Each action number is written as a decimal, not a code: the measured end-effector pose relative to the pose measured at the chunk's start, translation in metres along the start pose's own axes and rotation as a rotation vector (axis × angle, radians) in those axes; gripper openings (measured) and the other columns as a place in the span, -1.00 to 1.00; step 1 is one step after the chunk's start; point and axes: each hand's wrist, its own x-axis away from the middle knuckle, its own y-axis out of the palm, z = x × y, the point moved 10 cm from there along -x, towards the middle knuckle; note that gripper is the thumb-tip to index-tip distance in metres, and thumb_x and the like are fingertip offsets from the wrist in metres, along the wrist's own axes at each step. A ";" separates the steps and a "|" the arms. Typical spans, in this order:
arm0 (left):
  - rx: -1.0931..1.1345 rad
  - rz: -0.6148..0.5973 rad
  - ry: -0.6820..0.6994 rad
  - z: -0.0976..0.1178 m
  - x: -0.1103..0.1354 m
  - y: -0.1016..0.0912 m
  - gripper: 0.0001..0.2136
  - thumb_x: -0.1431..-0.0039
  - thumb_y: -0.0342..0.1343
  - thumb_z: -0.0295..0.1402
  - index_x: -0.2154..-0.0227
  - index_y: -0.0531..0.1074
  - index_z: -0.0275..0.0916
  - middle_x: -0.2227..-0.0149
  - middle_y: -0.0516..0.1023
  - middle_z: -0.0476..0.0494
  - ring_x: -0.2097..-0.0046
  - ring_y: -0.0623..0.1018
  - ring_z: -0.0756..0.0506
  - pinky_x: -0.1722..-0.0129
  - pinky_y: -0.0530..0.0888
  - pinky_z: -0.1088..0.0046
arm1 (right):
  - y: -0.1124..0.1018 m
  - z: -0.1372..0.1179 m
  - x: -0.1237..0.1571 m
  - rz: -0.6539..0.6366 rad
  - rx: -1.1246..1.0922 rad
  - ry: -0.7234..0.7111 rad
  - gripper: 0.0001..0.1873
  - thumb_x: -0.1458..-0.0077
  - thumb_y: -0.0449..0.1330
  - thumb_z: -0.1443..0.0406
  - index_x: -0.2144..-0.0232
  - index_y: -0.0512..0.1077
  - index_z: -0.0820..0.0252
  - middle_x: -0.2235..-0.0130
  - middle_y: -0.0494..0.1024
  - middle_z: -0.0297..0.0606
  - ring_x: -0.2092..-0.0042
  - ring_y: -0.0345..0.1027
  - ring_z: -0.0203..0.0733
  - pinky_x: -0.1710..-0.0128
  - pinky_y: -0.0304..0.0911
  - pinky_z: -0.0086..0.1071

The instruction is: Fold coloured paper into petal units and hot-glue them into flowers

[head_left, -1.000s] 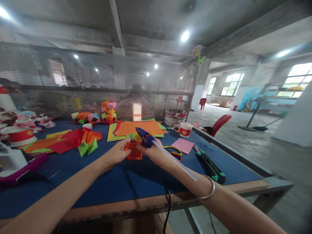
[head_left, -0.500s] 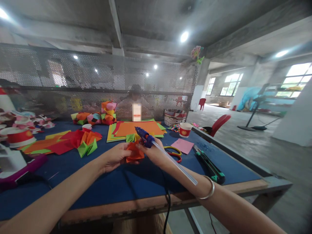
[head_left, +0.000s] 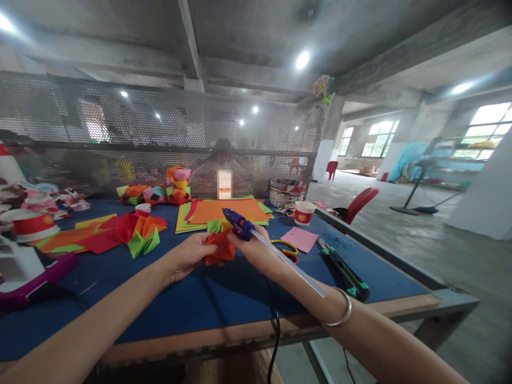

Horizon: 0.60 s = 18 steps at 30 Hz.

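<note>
My left hand [head_left: 188,256] is closed on a folded red-orange paper piece [head_left: 218,248], held just above the blue table mat [head_left: 192,298]. My right hand [head_left: 256,248] grips a blue glue gun [head_left: 239,224] with a long clear glue stick [head_left: 292,264] pointing back along my forearm. The gun's nozzle points away and to the left, above the paper piece. Its black cord [head_left: 274,336] hangs over the table's front edge. A silver bangle [head_left: 340,314] sits on my right wrist.
Coloured paper sheets [head_left: 224,210], folded paper pieces [head_left: 140,232], scissors [head_left: 286,249], a pink sheet [head_left: 300,239], a green utility knife [head_left: 344,272], red paper cups [head_left: 304,212] and a basket [head_left: 288,191] lie on the table. A mesh screen [head_left: 160,133] stands behind; a person sits beyond it.
My left hand has turned and tilted the paper piece slightly upward against my right hand. The glue gun has barely shifted.
</note>
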 end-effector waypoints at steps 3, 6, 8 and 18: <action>0.017 0.003 0.000 0.002 -0.001 -0.002 -0.58 0.34 0.56 -0.22 0.38 0.61 -0.29 0.39 0.66 -0.11 0.41 0.56 -0.01 0.34 0.47 0.50 | -0.007 0.001 -0.003 0.045 -0.029 0.056 -0.78 0.04 0.25 0.14 0.52 0.41 0.15 0.57 0.41 -0.36 0.44 0.31 -0.22 0.44 0.19 -0.39; 0.041 0.019 -0.005 0.005 0.001 -0.003 -0.51 0.39 0.59 -0.21 0.32 0.63 -0.29 0.34 0.67 -0.12 0.37 0.58 -0.01 0.30 0.47 0.51 | -0.008 0.009 -0.003 0.047 -0.075 0.146 -0.76 0.05 0.25 0.10 0.46 0.42 0.14 0.64 0.34 -0.41 0.52 0.29 -0.22 0.53 0.16 -0.40; 0.038 0.027 -0.003 0.007 0.003 -0.004 -0.53 0.39 0.59 -0.27 0.31 0.64 -0.29 0.33 0.68 -0.12 0.37 0.57 0.00 0.30 0.47 0.51 | -0.007 0.015 -0.002 0.033 -0.100 0.208 -0.74 0.07 0.24 0.08 0.43 0.42 0.14 0.66 0.30 -0.45 0.59 0.25 -0.25 0.58 0.14 -0.41; 0.055 0.158 0.022 0.005 0.000 -0.019 -0.81 0.22 0.41 -0.51 0.44 0.62 -0.32 0.41 0.67 -0.14 0.39 0.60 -0.03 0.32 0.48 0.51 | -0.019 0.024 -0.009 0.168 -0.312 0.214 -0.69 0.11 0.24 0.06 0.43 0.38 0.17 0.65 0.31 -0.49 0.67 0.18 -0.33 0.66 0.13 -0.44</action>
